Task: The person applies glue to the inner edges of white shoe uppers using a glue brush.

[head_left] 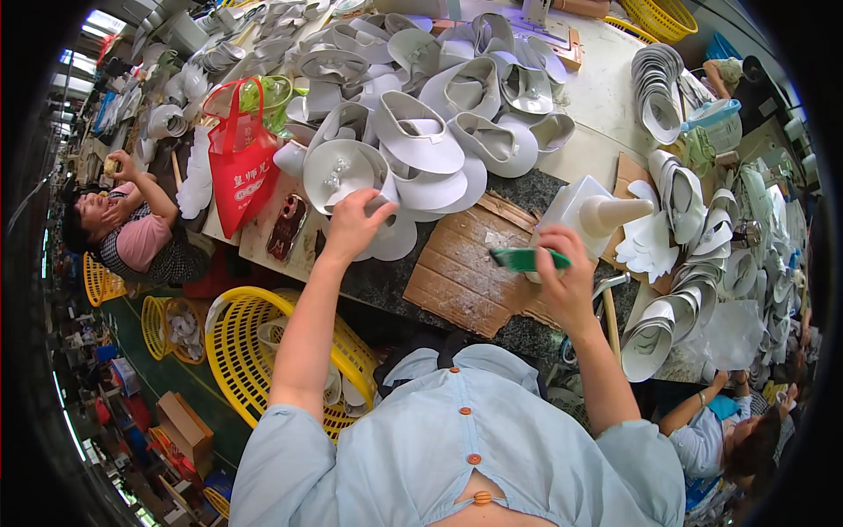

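Brush [527, 259] gripped in the right hand [566, 270], the person touches a piece [336, 169] just beyond the left hand [353, 227], any pinch unclear, work seemingly midway: the pile [421, 145] ahead perhaps left, stacks [648, 341] rightward of both hands perhaps done.

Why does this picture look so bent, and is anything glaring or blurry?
Head view: fisheye distortion curves the scene, leaving black corners; head view: ceiling lights at upper left glare white; head view: the left hand and right hand look fairly sharp.
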The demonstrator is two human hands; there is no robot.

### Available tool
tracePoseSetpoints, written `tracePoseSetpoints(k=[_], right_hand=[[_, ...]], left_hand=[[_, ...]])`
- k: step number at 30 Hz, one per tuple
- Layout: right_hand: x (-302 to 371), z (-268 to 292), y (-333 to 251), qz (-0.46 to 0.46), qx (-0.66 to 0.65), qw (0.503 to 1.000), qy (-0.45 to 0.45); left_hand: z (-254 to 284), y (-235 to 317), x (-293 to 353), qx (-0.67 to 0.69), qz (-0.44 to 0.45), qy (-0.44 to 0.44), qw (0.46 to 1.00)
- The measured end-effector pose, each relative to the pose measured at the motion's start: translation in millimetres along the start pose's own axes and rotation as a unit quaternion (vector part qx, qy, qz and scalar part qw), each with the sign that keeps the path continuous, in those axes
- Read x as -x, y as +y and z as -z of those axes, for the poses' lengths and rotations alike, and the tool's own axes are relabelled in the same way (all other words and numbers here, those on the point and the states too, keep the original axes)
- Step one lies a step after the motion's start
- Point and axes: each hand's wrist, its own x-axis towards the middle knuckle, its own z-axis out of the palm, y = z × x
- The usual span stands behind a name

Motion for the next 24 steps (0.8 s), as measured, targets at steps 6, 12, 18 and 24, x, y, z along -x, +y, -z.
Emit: tracePoseSetpoints(k=[6, 12, 18, 24], right_hand=[[-90.5, -117.6, -1.1, -0.001, -0.098, 0.957, -0.274], [-118.0, -143.1, 36.8, -0.027, 0.005, 0.929, -0.369], [-87.3, -86.3, -10.1, -0.094, -0.191, 0.919, -0.331], [-18.8, -12.5, 16.3, -0.115, -0.184, 0.964, -0.155]], left_hand=[[6.5, 12.2, -13.3, -0.012, 0.007, -0.027, 1.000], [99.3, -15.3, 3.6, 0.512, 0.133, 0.084, 0.845], [90.1, -21.2, 76.7, 0.651, 0.161, 0.053, 0.740], [41.7, -46.6, 138.0, 0.737, 0.232, 0.009, 0.635]])
